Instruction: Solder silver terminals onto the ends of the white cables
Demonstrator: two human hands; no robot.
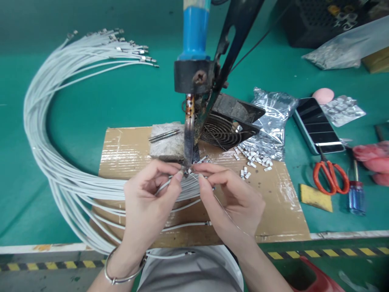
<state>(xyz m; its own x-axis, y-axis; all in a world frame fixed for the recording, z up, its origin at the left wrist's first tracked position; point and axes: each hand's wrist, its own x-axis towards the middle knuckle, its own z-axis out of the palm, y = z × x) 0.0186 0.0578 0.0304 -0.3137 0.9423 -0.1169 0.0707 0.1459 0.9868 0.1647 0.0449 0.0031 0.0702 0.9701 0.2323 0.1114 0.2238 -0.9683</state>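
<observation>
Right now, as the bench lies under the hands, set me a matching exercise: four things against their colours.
Things:
1. scissors
2. screwdriver
3. cable bundle
4. phone

Colours:
A. blue handle
B. white
C. orange handles
D. dark screen

Pairs: 1-C, 2-A, 3-B, 4-D

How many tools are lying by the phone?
2: orange scissors below the phone, and a blue-handled screwdriver just right of them. Others may be hidden beyond the picture's edge.
</observation>
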